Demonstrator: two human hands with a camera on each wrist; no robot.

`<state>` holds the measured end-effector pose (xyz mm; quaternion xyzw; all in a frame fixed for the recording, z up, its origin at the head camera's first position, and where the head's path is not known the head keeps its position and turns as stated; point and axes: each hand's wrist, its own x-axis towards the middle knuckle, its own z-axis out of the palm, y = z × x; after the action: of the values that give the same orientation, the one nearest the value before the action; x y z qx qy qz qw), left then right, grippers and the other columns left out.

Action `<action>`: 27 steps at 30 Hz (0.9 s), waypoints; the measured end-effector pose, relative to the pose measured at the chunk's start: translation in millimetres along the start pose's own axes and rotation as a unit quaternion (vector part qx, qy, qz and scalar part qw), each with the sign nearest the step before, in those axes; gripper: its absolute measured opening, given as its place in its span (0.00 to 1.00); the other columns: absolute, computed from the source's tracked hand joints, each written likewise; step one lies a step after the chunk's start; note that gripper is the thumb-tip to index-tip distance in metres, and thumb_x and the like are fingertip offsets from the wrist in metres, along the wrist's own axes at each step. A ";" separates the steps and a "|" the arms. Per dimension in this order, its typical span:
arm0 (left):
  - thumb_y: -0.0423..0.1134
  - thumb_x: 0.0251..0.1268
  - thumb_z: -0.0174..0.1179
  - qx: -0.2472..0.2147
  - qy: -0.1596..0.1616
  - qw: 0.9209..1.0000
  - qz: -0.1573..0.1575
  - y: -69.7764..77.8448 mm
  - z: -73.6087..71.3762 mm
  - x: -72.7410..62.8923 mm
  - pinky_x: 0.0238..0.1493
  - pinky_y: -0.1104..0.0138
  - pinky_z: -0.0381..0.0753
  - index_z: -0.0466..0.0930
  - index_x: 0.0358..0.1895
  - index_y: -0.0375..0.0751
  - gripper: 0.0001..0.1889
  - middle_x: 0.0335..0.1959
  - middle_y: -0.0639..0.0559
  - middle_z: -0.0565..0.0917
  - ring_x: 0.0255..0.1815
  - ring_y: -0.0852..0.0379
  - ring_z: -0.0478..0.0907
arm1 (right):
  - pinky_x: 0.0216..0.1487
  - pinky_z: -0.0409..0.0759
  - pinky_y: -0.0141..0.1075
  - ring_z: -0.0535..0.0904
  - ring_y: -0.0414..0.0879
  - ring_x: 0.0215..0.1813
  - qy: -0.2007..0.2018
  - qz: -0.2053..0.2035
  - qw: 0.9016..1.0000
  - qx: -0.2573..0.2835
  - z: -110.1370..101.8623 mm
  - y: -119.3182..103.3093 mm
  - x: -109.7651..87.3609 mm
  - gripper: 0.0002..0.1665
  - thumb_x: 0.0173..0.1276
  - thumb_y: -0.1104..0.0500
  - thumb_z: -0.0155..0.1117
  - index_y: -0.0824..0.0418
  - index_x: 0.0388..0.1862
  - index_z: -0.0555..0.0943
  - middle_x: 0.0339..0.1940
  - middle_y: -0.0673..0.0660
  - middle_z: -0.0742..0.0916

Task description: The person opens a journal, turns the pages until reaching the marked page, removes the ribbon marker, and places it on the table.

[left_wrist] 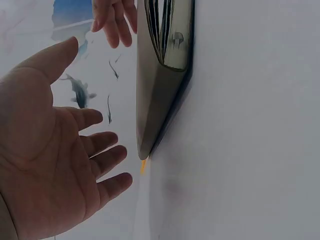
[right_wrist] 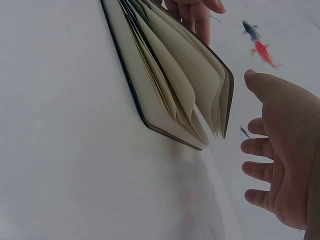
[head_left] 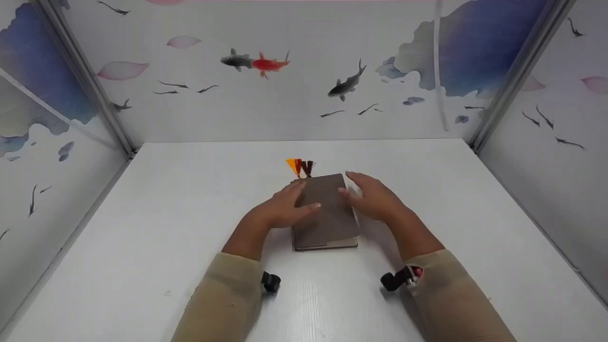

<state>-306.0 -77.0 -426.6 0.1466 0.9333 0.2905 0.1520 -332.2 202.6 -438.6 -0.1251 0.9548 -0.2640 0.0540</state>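
Observation:
A notebook [head_left: 327, 221] with a plain grey-brown cover lies on the white table, its spine on the left. My left hand [head_left: 284, 207] is beside the spine, fingers spread and thumb over the cover in the head view. On the page side, my right hand [head_left: 379, 198] hovers with its fingers extended. Both wrist views show a gap between the near palm and the notebook. Loose pages [right_wrist: 175, 75] fan apart under the slightly raised cover in the right wrist view. Bookmark tassels [head_left: 300, 167] in yellow, red and dark brown stick out past the far edge.
The white tabletop [head_left: 166, 237] is bounded by a back panel [head_left: 294, 109] and side panels printed with fish and petals. Metal posts [head_left: 517, 71] stand at the back corners. A small black device [head_left: 270, 282] is strapped at each wrist.

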 end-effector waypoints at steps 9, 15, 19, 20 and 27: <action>0.76 0.72 0.52 -0.002 -0.046 0.999 -0.004 2.3 3.4 -2.1 0.88 0.43 0.55 0.53 0.88 0.55 0.49 0.90 0.51 0.56 0.91 0.46 0.52 | 0.86 0.58 0.64 0.58 0.61 0.89 -0.031 0.020 0.999 0.024 4.5 -4.3 -0.2 0.52 0.76 0.20 0.49 0.46 0.89 0.60 0.88 0.58 0.67; 0.76 0.73 0.51 0.006 -0.051 0.999 0.002 3.8 3.6 -0.3 0.88 0.43 0.56 0.55 0.88 0.54 0.48 0.89 0.50 0.58 0.90 0.46 0.54 | 0.86 0.59 0.64 0.59 0.61 0.89 -0.028 0.020 0.999 0.029 3.2 -5.4 -0.4 0.52 0.76 0.20 0.48 0.47 0.88 0.61 0.88 0.58 0.68; 0.75 0.73 0.51 0.009 -0.052 0.999 0.007 4.6 3.3 -0.5 0.88 0.43 0.57 0.57 0.87 0.52 0.48 0.89 0.49 0.58 0.90 0.46 0.54 | 0.86 0.59 0.64 0.59 0.61 0.89 -0.016 0.015 0.999 0.041 0.9 -8.2 -1.7 0.51 0.77 0.21 0.48 0.46 0.88 0.62 0.88 0.57 0.68; 0.74 0.74 0.51 0.009 -0.051 0.999 0.010 4.9 3.2 -0.6 0.88 0.43 0.57 0.57 0.87 0.52 0.47 0.89 0.49 0.58 0.90 0.46 0.55 | 0.86 0.59 0.64 0.59 0.61 0.89 -0.012 0.012 0.999 0.047 -0.1 -9.3 -2.4 0.50 0.77 0.21 0.49 0.46 0.87 0.63 0.88 0.57 0.68; 0.75 0.74 0.51 0.000 -0.034 0.999 0.010 5.3 3.0 -1.1 0.87 0.44 0.60 0.59 0.86 0.52 0.47 0.87 0.49 0.62 0.88 0.47 0.59 | 0.85 0.63 0.62 0.62 0.57 0.88 0.030 -0.029 0.996 0.082 -4.2 -17.1 -7.2 0.44 0.79 0.24 0.49 0.43 0.85 0.68 0.86 0.53 0.71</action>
<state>-303.0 -71.7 -425.7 0.1662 0.9258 0.2872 0.1808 -322.4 192.3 -425.9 -0.1400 0.9270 -0.3469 0.0280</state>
